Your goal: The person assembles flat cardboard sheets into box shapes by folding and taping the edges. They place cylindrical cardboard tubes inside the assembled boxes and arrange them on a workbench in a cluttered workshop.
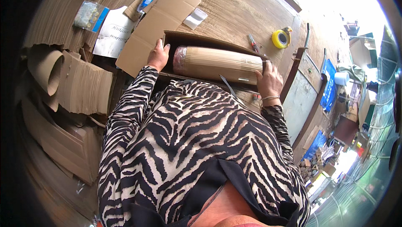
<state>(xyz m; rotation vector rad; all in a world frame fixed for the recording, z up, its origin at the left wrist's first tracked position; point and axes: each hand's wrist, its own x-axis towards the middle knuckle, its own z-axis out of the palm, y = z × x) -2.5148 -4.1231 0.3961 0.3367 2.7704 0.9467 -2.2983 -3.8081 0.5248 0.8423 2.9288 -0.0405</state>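
Note:
In front of my body lies a long, open cardboard box (205, 37). Inside it is a bundle of thin tan ribbed strips (223, 63), with clear, reddish-looking film around its left end. My left hand (158, 56) grips the box's left end wall, thumb towards the inside. At the opposite end my right hand (270, 79) holds the box, its fingers over the end and its thumb beside the bundle. A narrow dark strip (228, 85) sticks up by the near side wall. My shirt hides part of that near side.
A yellow tape roll (277, 40) and a red-and-grey cutter (252, 43) lie beyond the box. A flat cardboard sheet (158, 22), a white slip (195, 18), a plastic bottle (147, 0) and a paper with writing (114, 33) lie around the left end. Cardboard stacks (86, 84) stand left.

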